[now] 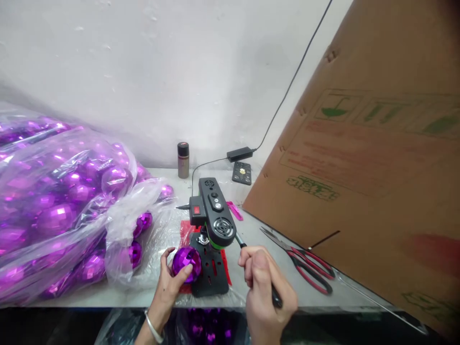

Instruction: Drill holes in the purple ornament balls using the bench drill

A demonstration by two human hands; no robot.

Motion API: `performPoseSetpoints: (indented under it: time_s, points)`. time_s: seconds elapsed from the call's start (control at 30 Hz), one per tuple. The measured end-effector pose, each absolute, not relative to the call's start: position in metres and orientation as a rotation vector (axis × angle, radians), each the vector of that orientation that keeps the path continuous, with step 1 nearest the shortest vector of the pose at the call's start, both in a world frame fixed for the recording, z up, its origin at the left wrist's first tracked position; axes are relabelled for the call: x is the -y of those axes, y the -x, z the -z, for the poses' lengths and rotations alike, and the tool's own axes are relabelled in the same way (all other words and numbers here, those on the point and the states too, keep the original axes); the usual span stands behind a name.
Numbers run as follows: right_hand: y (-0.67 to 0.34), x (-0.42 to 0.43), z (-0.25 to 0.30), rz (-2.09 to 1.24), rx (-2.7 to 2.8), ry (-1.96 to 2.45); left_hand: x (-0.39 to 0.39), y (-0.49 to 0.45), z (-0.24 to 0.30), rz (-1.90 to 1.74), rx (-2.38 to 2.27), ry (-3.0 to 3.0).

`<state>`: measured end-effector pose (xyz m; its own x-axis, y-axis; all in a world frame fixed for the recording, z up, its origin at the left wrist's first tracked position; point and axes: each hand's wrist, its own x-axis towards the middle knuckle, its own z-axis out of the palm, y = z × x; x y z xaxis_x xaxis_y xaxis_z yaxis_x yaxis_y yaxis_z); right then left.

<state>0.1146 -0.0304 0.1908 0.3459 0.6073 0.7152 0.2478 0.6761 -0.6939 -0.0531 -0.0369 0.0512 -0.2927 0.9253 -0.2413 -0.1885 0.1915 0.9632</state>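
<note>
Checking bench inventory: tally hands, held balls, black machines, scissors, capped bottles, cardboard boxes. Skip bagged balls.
Left hand and right hand: 2
Held purple ball: 1
Black machine: 1
Scissors: 1
Capped bottle: 1
Cardboard box: 1
Total: 7

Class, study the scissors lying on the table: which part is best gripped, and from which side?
Probably the red-and-black handles of the scissors, approached from the near side. Their loops lie nearer the camera, while the blades point away. The cardboard box stands close on the right, so that side looks cramped.
</note>
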Motion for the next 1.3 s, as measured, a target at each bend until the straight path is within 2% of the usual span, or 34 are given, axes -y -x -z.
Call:
performPoseSetpoints:
  time_s: [0.27,0.63,0.87,1.3]
  points:
    - [-0.116,0.033,-0.186,-0.286,1.254,0.849,0.03,0.043,-0.059,-1.188,-1.518,-1.226]
    - [-0.116,0.034,-0.184,-0.284,1.27,0.834,0.019,0.03,-0.061,-1.119,-1.568,-1.577]
    - [-0.117,0.032,-0.183,-0.28,1.283,0.823,0.013,0.015,-0.054,-1.178,-1.662,-1.488]
    - [-0.118,0.034,-0.185,-0.279,1.283,0.826,0.001,0.012,-0.059,-1.058,-1.577,-1.591]
